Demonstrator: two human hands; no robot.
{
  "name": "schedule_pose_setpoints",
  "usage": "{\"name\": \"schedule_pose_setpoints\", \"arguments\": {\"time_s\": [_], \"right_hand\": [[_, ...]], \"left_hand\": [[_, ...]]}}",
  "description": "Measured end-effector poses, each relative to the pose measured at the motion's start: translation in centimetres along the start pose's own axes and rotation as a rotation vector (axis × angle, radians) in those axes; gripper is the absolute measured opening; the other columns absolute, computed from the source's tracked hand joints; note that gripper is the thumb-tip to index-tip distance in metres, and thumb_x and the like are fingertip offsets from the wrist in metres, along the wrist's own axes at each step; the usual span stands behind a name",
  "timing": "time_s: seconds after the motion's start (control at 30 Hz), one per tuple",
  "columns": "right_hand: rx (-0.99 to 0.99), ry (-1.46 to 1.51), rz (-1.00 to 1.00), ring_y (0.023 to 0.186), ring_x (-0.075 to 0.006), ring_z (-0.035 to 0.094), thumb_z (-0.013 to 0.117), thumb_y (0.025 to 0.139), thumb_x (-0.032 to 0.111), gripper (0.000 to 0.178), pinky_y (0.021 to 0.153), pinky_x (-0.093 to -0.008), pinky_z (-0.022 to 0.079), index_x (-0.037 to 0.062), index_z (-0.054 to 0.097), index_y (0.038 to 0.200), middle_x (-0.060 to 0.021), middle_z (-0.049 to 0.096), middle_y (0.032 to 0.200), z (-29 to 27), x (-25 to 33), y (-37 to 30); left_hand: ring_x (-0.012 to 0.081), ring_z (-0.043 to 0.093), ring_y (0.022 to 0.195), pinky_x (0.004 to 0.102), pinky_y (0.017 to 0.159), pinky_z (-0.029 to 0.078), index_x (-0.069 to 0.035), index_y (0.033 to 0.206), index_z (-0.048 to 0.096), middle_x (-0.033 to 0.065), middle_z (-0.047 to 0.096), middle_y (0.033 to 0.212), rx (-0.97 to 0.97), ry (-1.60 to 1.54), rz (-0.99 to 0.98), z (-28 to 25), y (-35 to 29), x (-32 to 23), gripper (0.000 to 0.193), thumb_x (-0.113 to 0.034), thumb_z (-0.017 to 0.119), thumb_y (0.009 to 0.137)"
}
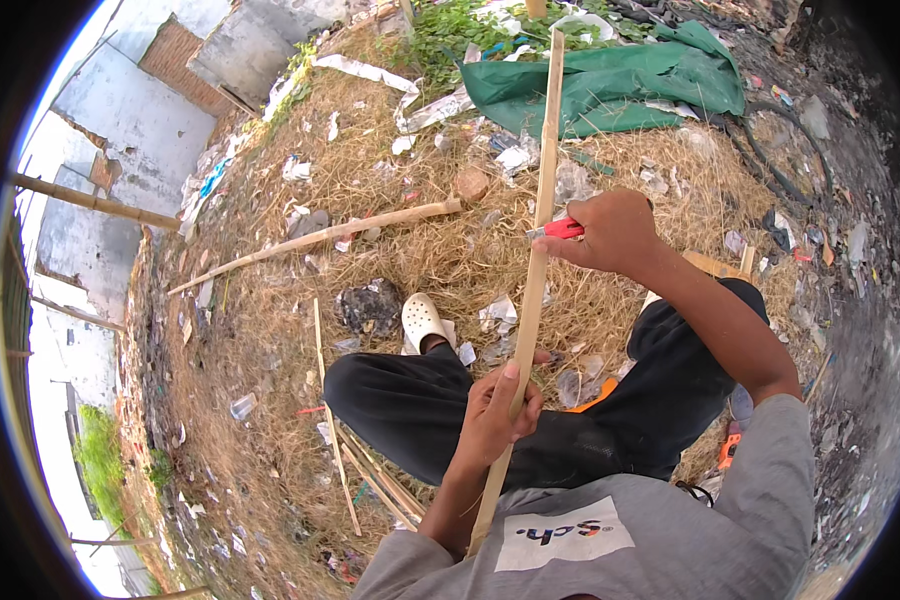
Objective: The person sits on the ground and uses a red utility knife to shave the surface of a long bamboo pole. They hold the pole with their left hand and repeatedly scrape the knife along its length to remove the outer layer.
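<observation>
Dry grass, green tarp behind strip

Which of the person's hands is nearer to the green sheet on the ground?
The right. The right hand, holding the red tool at the wooden strip, is just below the green sheet in the picture; the left hand, gripping the strip lower down, is farther away.
</observation>
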State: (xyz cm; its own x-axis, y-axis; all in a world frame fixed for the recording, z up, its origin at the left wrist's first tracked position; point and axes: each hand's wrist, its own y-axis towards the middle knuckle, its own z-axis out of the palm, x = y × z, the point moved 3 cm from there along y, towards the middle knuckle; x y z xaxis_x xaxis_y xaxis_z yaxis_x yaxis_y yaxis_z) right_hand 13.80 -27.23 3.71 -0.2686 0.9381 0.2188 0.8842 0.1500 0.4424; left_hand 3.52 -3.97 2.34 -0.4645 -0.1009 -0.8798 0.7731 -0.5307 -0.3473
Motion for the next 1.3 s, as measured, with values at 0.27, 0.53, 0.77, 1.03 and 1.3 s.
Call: {"name": "schedule_pose_setpoints", "arguments": {"time_s": [0.27,0.53,0.77,1.03,1.3], "right_hand": [[0.021,0.033,-0.061,0.040,-0.0266,0.051,0.059,0.074,0.074,0.067,0.041,-0.0374,0.039,0.0106,0.059,0.054,-0.0068,0.045,0.043,-0.2,1.4,-1.0],[-0.081,-0.027,-0.139,0.038,-0.0259,0.049,0.062,0.071,0.075,0.067,0.040,-0.0372,0.036,0.0112,0.056,0.050,-0.0056,0.044,0.043,-0.5,-0.3,0.4],[-0.080,-0.065,-0.136,0.042,-0.0266,0.049,0.063,0.070,0.074,0.066,0.043,-0.0390,0.037,0.0113,0.051,0.051,-0.0068,0.043,0.045,-0.7,-2.1,1.3],[-0.111,-0.086,-0.151,0.043,-0.0279,0.050,0.062,0.071,0.073,0.066,0.044,-0.0401,0.038,0.0110,0.051,0.052,-0.0078,0.046,0.047,-1.1,-2.6,2.2],[-0.170,-0.230,0.160,0.052,-0.0268,0.060,0.040,0.082,0.080,0.078,0.048,-0.0400,0.045,0.0091,0.063,0.058,-0.0090,0.058,0.054,-0.7,-8.9,3.9]], "left_hand": [[0.0031,0.036,0.039,0.0192,0.038,0.033,0.008,0.127,0.049,0.0011,0.049,0.059,0.012,-0.067,-0.027,-0.3,-1.1,1.0,0.050,-0.034,0.032,0.106],[0.0035,0.036,0.041,0.0199,0.041,0.034,0.005,0.126,0.050,0.0001,0.048,0.059,0.025,-0.023,-0.030,0.0,-1.9,0.8,0.049,-0.035,0.031,0.106],[0.0043,0.037,0.044,0.0200,0.041,0.032,0.005,0.127,0.050,-0.0009,0.046,0.058,0.036,-0.013,-0.043,0.1,-2.5,1.0,0.048,-0.034,0.030,0.106],[0.0045,0.037,0.044,0.0205,0.042,0.032,0.005,0.126,0.051,-0.0009,0.045,0.058,0.024,0.010,-0.051,0.0,-2.9,0.7,0.049,-0.034,0.030,0.106],[0.0050,0.040,0.046,0.0208,0.043,0.033,0.006,0.125,0.051,0.0000,0.047,0.059,0.088,0.015,-0.152,0.3,-4.4,2.0,0.050,-0.036,0.031,0.106]]}}
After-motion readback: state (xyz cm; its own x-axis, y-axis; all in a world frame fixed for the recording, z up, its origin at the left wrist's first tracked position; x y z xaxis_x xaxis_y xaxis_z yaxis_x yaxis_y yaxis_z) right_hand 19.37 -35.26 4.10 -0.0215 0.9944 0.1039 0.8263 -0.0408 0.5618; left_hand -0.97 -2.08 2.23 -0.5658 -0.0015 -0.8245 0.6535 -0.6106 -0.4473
